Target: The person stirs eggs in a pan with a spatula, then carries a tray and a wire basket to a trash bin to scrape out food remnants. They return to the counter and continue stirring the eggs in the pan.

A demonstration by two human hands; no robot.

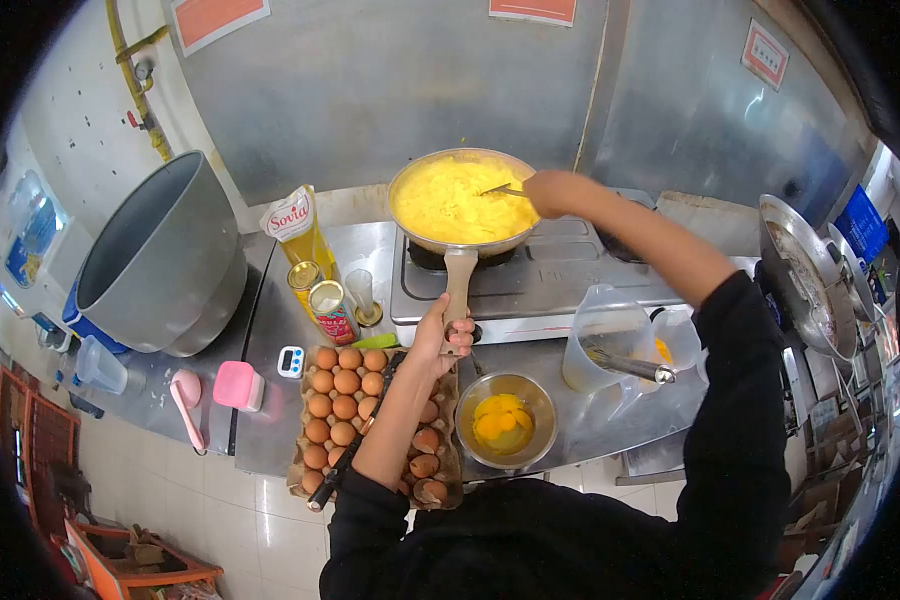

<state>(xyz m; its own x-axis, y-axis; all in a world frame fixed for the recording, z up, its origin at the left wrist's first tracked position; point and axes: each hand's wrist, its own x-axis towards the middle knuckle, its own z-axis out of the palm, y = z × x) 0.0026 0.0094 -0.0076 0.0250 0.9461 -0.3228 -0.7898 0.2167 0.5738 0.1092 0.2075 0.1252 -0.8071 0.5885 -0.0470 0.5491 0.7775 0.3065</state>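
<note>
My left hand (442, 330) is wrapped round the pale handle (459, 275) of a frying pan (400, 225) on the stove. Yellow scrambled egg (455, 195) fills the pan. Over its right side, my right hand (558, 193) is closed on a thin metal utensil (503, 190), whose far end is buried in the egg, so its kind is hidden. Below the handle, a steel bowl (467, 440) holds raw yolks (502, 422). Under my left forearm lies a carton of brown eggs (346, 382), with broken shells (425, 466) at its right side.
Left of the stove (560, 270) stand an oil pouch (298, 230), cans (333, 310) and a small glass (363, 298). A large grey mixing bowl (160, 260), pink container (238, 386) and timer (290, 362) are farther left. On the right, a plastic jug (605, 325) holds a whisk (635, 368).
</note>
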